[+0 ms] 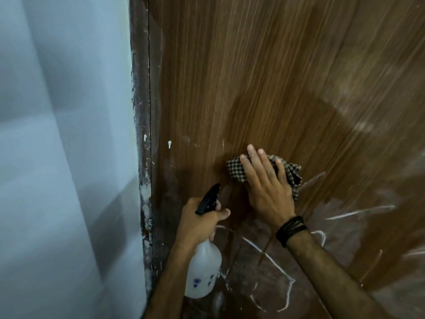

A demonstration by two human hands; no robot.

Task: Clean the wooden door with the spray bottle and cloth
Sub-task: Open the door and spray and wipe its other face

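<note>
Two hands are seen low on the wooden door (264,77). A checked cloth (291,172) is pressed flat against the door by the right hand (266,185), fingers straight and spread over it; a black wristband (291,230) is worn on that wrist. The spray bottle (203,270) is gripped at its neck by the left hand (199,224), black nozzle (208,199) pointed at the door just left of the cloth. A darker wet patch is visible above the cloth. White paint streaks (271,261) and smears are spread across the lower panel. A paint-spattered dark frame (143,157) is set between door and pale wall (57,134).
</note>
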